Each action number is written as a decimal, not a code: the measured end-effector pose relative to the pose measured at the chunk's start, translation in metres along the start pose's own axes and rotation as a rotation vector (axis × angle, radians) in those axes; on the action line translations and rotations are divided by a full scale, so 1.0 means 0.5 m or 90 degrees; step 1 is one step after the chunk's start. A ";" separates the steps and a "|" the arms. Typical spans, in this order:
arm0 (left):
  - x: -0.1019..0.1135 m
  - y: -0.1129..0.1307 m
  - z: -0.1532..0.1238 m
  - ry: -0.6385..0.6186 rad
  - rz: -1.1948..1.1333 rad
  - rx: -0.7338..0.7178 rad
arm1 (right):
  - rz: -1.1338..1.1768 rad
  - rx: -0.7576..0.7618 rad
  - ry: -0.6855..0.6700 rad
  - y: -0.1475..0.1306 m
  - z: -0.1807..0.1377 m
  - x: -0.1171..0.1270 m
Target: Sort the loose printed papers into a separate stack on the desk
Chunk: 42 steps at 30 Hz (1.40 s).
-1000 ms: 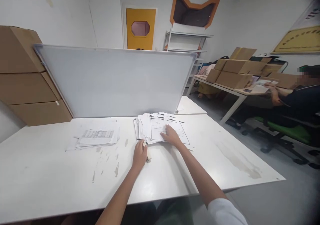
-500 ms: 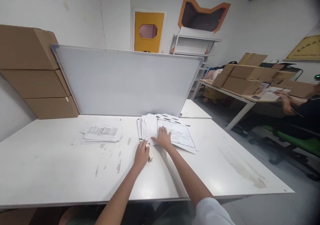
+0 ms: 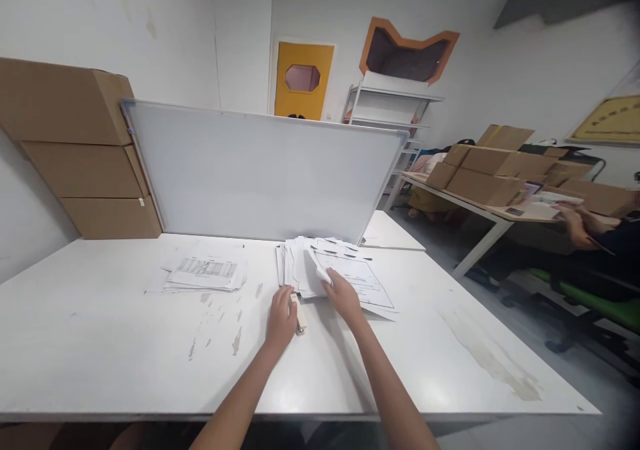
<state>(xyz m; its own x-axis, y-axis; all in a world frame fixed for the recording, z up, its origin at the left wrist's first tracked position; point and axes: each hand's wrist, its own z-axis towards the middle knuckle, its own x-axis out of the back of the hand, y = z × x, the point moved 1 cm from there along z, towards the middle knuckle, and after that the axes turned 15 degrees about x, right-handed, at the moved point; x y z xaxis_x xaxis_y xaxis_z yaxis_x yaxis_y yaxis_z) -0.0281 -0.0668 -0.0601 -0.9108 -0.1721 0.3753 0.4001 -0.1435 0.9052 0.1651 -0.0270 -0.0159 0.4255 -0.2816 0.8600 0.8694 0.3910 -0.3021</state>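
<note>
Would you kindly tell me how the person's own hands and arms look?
The left hand and the right hand are both bare, with no gloves, watch or bracelet showing. Both forearms are uncovered as far as the picture's lower edge, with no sleeve in view.

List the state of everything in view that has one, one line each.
Left hand: resting at the cream tool
Cream tool: lying on the table; open or closed, cannot tell
Right hand: appears to pinch the top sheet
Top sheet: left edge curled up
Right-hand pile: fanned, uneven
Left-hand papers: loosely stacked, flat
Whiteboard: upright
Left-side boxes: stacked three high
Yellow door: appears shut
</note>
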 end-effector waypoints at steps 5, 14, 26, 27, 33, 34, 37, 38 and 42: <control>0.012 0.089 -0.079 -0.112 -0.287 0.091 | 0.055 0.194 0.119 -0.072 -0.147 0.023; 0.068 0.153 -0.182 -0.167 -0.399 0.393 | -0.036 0.359 0.084 -0.155 -0.371 0.008; 0.257 0.207 -0.163 -0.324 0.342 -0.404 | 0.129 0.199 -0.026 -0.165 -0.400 -0.011; 0.240 0.205 -0.166 -0.388 0.363 -0.437 | 0.160 0.197 -0.011 -0.175 -0.402 -0.014; 0.160 0.139 -0.153 -0.654 0.235 -0.238 | 0.251 0.155 0.154 -0.206 -0.497 -0.052; 0.157 0.129 -0.147 -0.676 0.208 -0.203 | 0.270 0.116 0.189 -0.204 -0.521 -0.063; 0.155 0.106 -0.121 -0.665 0.147 -0.144 | 0.382 -0.112 0.293 -0.183 -0.581 -0.100; 0.155 0.100 -0.110 -0.655 0.149 -0.137 | 0.440 -0.208 0.309 -0.171 -0.594 -0.112; 0.158 0.076 -0.066 -0.607 0.270 -0.171 | 0.716 -0.446 0.282 -0.128 -0.586 -0.142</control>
<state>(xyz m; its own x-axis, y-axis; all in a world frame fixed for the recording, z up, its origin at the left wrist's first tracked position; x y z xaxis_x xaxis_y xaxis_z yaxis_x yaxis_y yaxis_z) -0.0813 -0.1179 -0.0027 -0.3505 0.5550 0.7544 0.6051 -0.4806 0.6347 0.1528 -0.2888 -0.1784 0.8993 -0.4151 -0.1379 -0.0993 0.1135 -0.9886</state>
